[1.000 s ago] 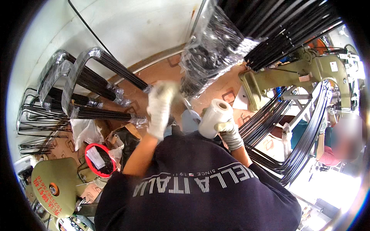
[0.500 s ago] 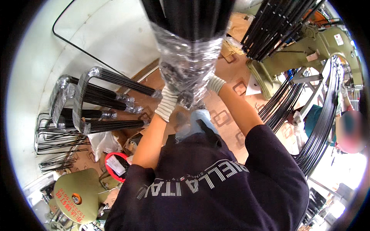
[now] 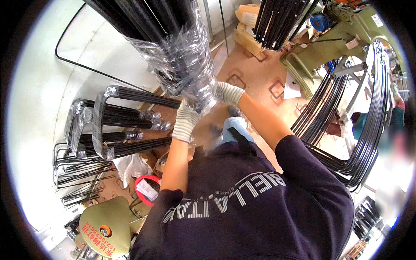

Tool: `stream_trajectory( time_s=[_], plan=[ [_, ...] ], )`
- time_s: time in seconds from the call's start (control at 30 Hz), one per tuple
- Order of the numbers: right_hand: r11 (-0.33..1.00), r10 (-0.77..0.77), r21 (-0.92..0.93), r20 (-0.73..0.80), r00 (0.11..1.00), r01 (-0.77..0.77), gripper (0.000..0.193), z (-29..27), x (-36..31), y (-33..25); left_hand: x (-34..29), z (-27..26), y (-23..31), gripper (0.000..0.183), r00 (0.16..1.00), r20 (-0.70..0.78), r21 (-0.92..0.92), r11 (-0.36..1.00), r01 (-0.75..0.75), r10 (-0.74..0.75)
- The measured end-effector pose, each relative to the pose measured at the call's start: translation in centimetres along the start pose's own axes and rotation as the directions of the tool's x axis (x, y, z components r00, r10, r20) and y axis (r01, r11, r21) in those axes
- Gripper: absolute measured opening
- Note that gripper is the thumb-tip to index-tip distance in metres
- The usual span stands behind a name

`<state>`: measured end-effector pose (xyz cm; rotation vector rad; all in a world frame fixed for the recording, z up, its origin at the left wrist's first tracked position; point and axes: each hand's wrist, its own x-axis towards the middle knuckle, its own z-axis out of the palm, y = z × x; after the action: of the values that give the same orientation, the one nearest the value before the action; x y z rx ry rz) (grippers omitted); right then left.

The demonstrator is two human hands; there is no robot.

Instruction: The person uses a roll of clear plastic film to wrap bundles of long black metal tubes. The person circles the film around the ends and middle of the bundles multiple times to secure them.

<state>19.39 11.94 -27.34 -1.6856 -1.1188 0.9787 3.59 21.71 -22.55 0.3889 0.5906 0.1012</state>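
A thick bundle of black tubes [image 3: 130,19] rises before me, leaning to the upper left. Clear plastic film [image 3: 173,60] is wrapped around its lower end. My left hand [image 3: 186,120], in a striped white knit glove, grips the wrapped end from the left. On the other side, my right hand [image 3: 228,93], gloved alike, holds the same end. Most of the fingers are hidden behind or against the crinkled film. The bundle's lower tip hangs between both hands, above my feet.
Bent black tube bundles [image 3: 130,95] wrapped in film stand along the white wall at left. Right are a green machine [image 3: 303,65], hanging curved black tubes [image 3: 375,125] and a co-worker [image 3: 396,143]. A red basin [image 3: 143,199] and a green machine cover [image 3: 106,225] lie lower left.
The bundle has swung left, its top tilting to the upper left, and both hands have moved with it. The view has shifted somewhat, so the surroundings sit differently.
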Motion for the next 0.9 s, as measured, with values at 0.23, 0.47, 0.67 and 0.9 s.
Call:
stream_trajectory(
  time_s=[0.23, 0.47, 0.67, 0.9],
  plan=[
    [0.982, 0.162, 0.163, -0.468, 0.869, -0.095, 0.021, 0.3, -1.8, -1.2, 4.2, -3.0, -0.6, 0.035, 0.971, -0.024, -0.130, 0.962, -0.238, 0.237],
    [0.283, 0.660, 0.917, 0.025, 0.751, -0.280, 0.049, -0.4, -8.7, -13.6, 5.3, -1.9, -0.2, 0.037, 0.972, 0.022, -0.025, 0.972, -0.233, 0.234],
    [0.085, 0.548, 0.996, -0.056, 0.835, 0.011, 0.074, 1.6, -4.3, -16.8, 5.8, -1.8, 1.8, 0.040, 0.888, 0.289, 0.686, 0.569, -0.453, 0.358],
    [0.062, 0.552, 0.998, -0.015, 0.833, -0.023, 0.067, 2.4, -2.6, -17.4, 4.9, -2.7, 0.6, 0.051, 0.972, -0.081, -0.123, 0.965, -0.231, 0.223]
  ],
)
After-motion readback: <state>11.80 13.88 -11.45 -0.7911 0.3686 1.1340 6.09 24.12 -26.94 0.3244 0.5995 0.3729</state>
